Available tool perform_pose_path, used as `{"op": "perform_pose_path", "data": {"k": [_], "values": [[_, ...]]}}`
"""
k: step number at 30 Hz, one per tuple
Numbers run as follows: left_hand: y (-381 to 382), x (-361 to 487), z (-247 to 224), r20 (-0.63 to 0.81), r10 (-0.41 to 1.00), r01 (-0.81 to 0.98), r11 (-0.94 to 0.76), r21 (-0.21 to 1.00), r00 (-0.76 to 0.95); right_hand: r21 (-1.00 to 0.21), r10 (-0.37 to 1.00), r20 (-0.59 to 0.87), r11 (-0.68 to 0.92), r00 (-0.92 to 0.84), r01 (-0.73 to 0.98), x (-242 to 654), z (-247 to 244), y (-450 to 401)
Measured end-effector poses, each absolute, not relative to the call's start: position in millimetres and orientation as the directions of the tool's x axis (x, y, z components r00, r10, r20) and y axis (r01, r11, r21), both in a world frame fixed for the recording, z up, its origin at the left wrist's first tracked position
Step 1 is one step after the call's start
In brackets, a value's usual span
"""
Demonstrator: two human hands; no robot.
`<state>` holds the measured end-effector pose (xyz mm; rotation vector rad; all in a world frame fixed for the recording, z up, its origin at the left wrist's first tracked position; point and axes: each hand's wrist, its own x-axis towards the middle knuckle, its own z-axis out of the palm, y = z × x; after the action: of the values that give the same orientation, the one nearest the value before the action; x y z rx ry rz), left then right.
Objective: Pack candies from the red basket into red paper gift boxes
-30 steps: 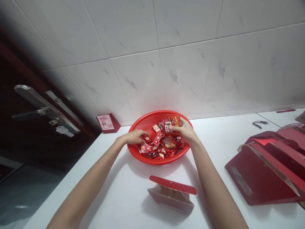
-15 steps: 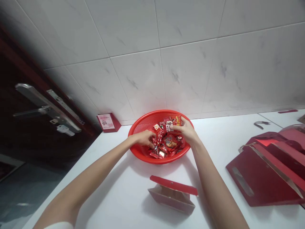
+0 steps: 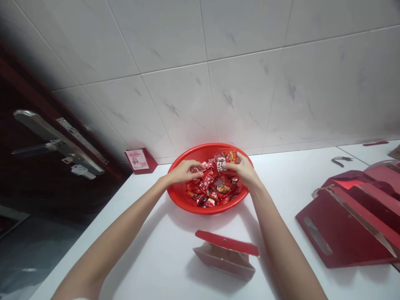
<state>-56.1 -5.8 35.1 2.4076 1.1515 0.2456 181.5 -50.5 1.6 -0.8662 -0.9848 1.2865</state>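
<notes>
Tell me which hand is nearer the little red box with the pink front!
Left. The left hand is right of that box, over the red plastic basket; the right hand is farther right.

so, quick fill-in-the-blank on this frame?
The left hand and right hand are inside a basket coloured ____.
The packet with dark lettering on white is held by the ____ hand.
The small open box stands on a table coloured ____.
The door handle is at the picture's ____ side.

Missing: red; right; white; left

Head-worn view, forward and down over tabletop [image 3: 156,254]
</notes>
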Motion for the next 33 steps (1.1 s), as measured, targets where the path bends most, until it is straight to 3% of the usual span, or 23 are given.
{"op": "perform_pose_path", "data": {"k": [3,5,7,10,13,15,21,29,33], "values": [[-25.3,-42.0,35.7,-0.424,0.473,0.619,-0.409,0.671,0.772,-0.931,0.995,0.097,0.099,0.023,-0.35,181.7,2.2,-51.1],[-33.9,-31.9,29.8,-0.572,0.323,0.657,-0.337,0.674,0.753,-0.931,0.995,0.099,0.102,0.025,-0.351,181.9,2.5,-51.5],[-36.1,-24.8,21.7,-0.625,0.332,0.707,-0.311,0.635,0.707,-0.93,0.993,0.11,0.114,0.03,-0.35,181.8,2.8,-51.7],[-27.6,-23.8,13.6,-0.548,0.521,0.751,-0.36,0.554,0.654,-0.922,0.993,0.114,0.117,0.03,-0.369,181.5,3.0,-51.7],[-11.5,-32.7,13.8,-0.321,0.726,0.778,-0.463,0.425,0.608,-0.913,0.993,0.114,0.117,0.032,-0.391,181.1,2.8,-51.2],[-1.7,-40.0,16.7,-0.224,0.783,0.793,-0.481,0.374,0.581,-0.911,0.992,0.122,0.128,0.042,-0.393,181.1,2.3,-50.7],[4.7,-46.6,24.1,-0.211,0.826,0.833,-0.444,0.33,0.523,-0.911,0.992,0.112,0.124,0.053,-0.393,181.4,0.4,-48.2],[-2.8,-33.7,21.5,-0.132,0.767,0.776,-0.602,0.189,0.628,-0.914,0.993,0.109,0.12,0.05,-0.388,182.1,1.3,-49.6],[-1.0,-34.8,20.7,-0.143,0.776,0.789,-0.599,0.136,0.614,-0.915,0.992,0.115,0.123,0.043,-0.385,182.5,0.7,-49.0]]}}
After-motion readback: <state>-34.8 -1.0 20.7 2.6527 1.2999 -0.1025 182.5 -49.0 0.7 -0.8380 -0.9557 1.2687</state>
